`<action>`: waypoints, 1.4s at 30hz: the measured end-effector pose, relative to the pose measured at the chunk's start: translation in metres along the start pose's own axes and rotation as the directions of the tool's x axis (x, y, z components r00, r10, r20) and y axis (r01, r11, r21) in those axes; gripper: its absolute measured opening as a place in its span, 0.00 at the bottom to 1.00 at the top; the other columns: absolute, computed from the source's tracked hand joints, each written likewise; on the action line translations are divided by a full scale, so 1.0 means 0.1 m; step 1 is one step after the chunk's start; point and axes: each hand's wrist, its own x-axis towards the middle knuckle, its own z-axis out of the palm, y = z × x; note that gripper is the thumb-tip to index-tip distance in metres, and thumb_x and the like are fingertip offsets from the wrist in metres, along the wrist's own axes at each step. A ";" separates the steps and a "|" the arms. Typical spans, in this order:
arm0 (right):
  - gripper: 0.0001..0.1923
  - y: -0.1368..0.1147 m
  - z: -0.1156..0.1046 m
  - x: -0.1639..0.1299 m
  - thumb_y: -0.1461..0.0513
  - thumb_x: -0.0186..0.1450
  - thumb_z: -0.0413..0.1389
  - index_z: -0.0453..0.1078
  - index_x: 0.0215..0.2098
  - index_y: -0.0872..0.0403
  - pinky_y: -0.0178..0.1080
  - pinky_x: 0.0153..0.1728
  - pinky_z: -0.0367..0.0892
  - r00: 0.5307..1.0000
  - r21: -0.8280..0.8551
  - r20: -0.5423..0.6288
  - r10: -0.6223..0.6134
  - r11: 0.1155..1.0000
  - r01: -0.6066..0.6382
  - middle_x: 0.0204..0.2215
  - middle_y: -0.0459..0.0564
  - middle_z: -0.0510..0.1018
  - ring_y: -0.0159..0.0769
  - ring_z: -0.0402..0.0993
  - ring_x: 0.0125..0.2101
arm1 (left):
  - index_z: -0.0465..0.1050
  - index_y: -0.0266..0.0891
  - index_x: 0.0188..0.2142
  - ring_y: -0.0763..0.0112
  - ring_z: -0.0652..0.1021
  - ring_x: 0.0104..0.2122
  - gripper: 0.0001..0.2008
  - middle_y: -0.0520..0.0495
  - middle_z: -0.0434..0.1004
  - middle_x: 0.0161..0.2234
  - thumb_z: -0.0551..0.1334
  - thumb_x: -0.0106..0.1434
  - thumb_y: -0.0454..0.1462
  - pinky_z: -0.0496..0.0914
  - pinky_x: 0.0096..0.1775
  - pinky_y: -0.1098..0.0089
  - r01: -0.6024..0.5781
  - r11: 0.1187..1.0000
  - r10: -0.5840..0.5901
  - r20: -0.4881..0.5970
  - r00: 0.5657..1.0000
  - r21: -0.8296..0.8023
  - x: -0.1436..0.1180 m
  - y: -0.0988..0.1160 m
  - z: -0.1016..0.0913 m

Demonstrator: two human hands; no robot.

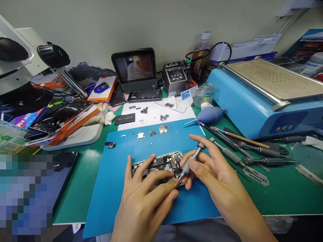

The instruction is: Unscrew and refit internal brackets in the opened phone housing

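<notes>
An opened phone (161, 162) lies on a blue mat (111, 188), its circuit boards exposed. My left hand (143, 198) rests on it, fingers spread over the lower part, the fingertips touching the tip of a screwdriver. My right hand (214, 174) grips the grey precision screwdriver (189, 163), tilted with its tip down at the phone's right edge. Small metal shields and screws (151, 133) lie scattered on the mat beyond the phone.
More screwdrivers, tweezers and a razor blade (254, 174) lie to the right on the green mat. A blue dust blower (209, 114), a glass jar (204, 94), a blue heating machine (264, 97), a small screen (136, 69), a microscope (27, 67) and phone parts at left surround the work.
</notes>
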 end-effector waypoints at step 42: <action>0.27 -0.01 -0.02 -0.02 0.49 0.79 0.62 0.62 0.72 0.40 0.29 0.33 0.80 0.999 0.006 0.025 0.037 0.999 -0.037 0.40 0.44 0.82 0.27 0.81 0.28 | 0.83 0.61 0.53 0.60 0.73 0.71 0.18 0.66 0.89 0.52 0.61 0.80 0.31 0.38 0.79 0.40 0.032 0.998 -0.032 -0.001 0.999 -0.050 0.01 0.01 0.00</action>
